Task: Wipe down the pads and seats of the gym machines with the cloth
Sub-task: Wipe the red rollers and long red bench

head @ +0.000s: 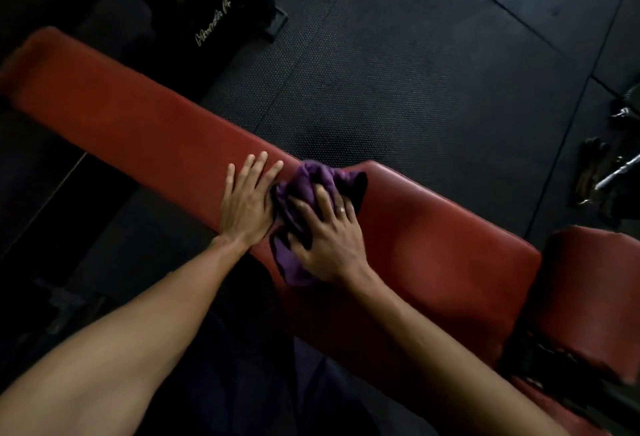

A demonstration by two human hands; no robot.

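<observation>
Pressing down through spread, nearly flat fingers, the right hand [329,238] pins the bunched purple cloth [311,179] to the bench rather than gripping it; a ring [341,209] shows on one finger. Just beside it, touching the cloth's edge, the left hand [244,207] lies released and flat, palm down, bracing on the long red pad [138,116]. The cloth sits right at the seam where that long pad meets the wider red seat pad [433,252], lapping onto both. A further red pad [588,290] stands at the right edge, and dark rubber floor mats [398,71] lie beyond.

This looks like the wiping stroke itself, mid-bench. Whether either side of the padded surface is already clean cannot be told. The next move probably calls for steady downward pressure while sliding the cloth along the pad's length, keeping it bunched under the palm so it does not roll out, with the left hand lifting clear of the path.
</observation>
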